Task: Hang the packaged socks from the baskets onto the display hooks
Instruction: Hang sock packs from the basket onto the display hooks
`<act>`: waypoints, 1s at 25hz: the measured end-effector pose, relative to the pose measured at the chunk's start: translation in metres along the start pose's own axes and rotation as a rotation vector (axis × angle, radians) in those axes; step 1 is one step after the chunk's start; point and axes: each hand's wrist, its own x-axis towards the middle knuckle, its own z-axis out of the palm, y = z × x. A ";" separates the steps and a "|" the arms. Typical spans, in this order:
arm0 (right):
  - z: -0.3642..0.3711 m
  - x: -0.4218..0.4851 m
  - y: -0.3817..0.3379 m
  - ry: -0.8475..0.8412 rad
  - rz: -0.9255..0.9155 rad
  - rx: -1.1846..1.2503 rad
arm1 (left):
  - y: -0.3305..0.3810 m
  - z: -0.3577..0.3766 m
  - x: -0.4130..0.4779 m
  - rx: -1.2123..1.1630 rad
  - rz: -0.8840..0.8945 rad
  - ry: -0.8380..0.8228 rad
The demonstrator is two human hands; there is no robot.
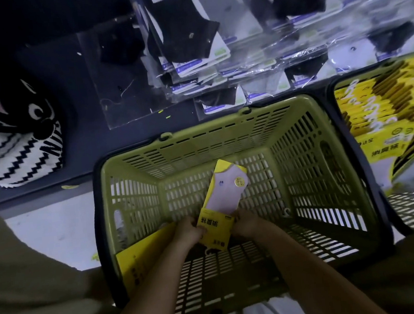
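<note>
A yellow sock package with a pale sock showing through its window is held over the green basket. My left hand grips its near left corner and my right hand grips its near right corner. Another yellow package leans against the basket's near left wall. Packaged black and white socks hang on the display above the basket; the hooks themselves are hidden.
A second basket at the right is full of yellow sock packages. A striped cushion with a black cat face lies at the left on a dark shelf. Pale floor shows left of the green basket.
</note>
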 end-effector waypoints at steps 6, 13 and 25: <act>-0.005 -0.015 -0.016 0.047 0.038 0.005 | 0.018 -0.030 -0.022 -0.178 0.014 -0.002; -0.001 -0.044 -0.050 0.581 -0.364 -0.519 | 0.049 -0.055 -0.066 -0.043 0.428 0.083; -0.035 -0.139 -0.161 0.518 -0.737 0.242 | 0.101 -0.150 -0.180 -0.436 0.728 0.042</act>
